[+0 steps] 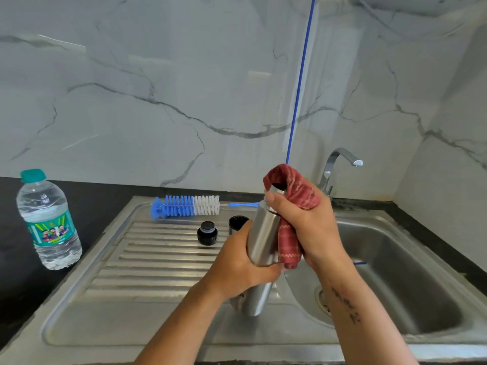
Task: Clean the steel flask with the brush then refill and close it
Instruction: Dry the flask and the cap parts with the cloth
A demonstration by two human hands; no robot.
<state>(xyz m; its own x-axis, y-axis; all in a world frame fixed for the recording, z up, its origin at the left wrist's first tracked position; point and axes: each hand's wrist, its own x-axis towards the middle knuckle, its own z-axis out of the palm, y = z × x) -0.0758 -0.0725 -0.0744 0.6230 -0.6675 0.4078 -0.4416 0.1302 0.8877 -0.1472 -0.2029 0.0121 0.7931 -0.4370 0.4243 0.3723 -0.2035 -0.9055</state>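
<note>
The steel flask [261,241] stands tilted on the drainboard, uncapped, its mouth partly under a red cloth [295,191]. My left hand [242,267] grips the flask's middle. My right hand [303,222] holds the red cloth against the flask's neck and upper side. The blue and white bottle brush [184,206] lies flat at the back of the drainboard. A black stopper [207,233] and a dark cap [237,223] sit on the ribs behind my left hand. A plastic water bottle [48,219] with a teal lid stands on the black counter at the left.
The steel sink basin [395,272] opens to the right, with a chrome tap [340,164] behind it. The ribbed drainboard [147,259] fills the centre. A thin blue cord [300,80] hangs down the marble wall. The black counter [15,272] runs along the left.
</note>
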